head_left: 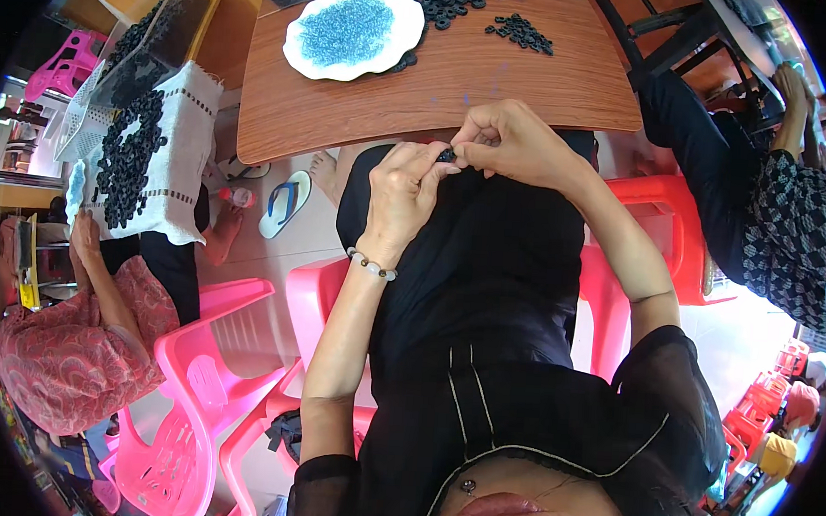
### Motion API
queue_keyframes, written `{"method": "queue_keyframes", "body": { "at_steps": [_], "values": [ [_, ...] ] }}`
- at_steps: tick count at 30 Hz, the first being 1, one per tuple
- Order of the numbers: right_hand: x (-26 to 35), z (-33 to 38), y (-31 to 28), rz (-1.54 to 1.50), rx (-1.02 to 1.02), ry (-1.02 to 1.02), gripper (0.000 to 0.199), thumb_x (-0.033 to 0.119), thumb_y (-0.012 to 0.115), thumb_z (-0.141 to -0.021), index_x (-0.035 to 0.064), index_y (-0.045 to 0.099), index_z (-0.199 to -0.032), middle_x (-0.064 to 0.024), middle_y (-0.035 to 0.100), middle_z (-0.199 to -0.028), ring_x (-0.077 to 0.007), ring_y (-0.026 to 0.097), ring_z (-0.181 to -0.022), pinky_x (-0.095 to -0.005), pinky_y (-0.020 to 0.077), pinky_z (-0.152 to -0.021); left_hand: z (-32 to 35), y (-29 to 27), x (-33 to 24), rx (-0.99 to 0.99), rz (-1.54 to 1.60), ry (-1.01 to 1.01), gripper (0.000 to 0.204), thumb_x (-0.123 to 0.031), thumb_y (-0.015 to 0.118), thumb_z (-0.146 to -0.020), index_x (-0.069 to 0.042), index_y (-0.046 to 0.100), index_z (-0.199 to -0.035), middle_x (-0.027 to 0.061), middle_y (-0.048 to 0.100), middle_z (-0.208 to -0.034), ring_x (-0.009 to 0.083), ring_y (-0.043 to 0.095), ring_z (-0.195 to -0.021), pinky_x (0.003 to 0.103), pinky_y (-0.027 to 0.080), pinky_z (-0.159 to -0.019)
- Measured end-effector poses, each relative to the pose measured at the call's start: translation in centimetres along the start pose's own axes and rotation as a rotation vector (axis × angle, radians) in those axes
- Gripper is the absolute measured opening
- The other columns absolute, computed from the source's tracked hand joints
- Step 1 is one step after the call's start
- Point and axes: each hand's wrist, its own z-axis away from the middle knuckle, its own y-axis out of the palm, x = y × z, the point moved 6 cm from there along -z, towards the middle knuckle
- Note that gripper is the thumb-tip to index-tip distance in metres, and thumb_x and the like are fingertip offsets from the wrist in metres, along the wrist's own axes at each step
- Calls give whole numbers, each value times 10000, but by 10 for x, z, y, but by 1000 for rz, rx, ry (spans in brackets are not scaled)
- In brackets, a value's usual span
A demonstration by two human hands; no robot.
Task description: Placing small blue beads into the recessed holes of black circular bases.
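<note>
My left hand (399,194) and my right hand (511,142) meet just below the near edge of a small wooden table (534,77), over my lap in black clothing. Together they pinch a small black ring-shaped piece (446,154) between thumbs and fingertips. A bead bracelet sits on my left wrist. On the table stands a white wavy-rimmed plate (298,54) filled with tiny blue beads (348,28). Beyond it lie heaps of black rings (520,32).
I sit on a pink plastic chair (318,295). At left a person in a pink patterned top works at a cloth-covered surface (185,143) strewn with black rings, on another pink chair (190,405). A person in dark clothes is at upper right. A sandal (285,203) lies on the floor.
</note>
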Motion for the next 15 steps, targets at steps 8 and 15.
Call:
{"method": "queue_keyframes", "body": {
  "at_steps": [8, 15],
  "values": [
    [3, 7, 2, 143, -53, -96, 137, 94, 674, -882, -42, 681, -875, -84, 704, -728, -113, 648, -616, -264, 507, -542, -1, -3, -3, 21, 22, -55, 184, -19, 749, -803, 3, 741, -986, 162, 703, -878, 323, 671, -792, 372, 542, -704],
    [8, 4, 2, 99, -54, -87, 156, 81, 663, -861, -74, 672, -844, -142, 712, -709, -170, 702, -637, -307, 539, -567, -2, -4, -1, 35, 6, -71, 150, -49, 740, -829, -14, 741, -975, 157, 679, -823, 314, 663, -766, 374, 527, -679]
  ]
}}
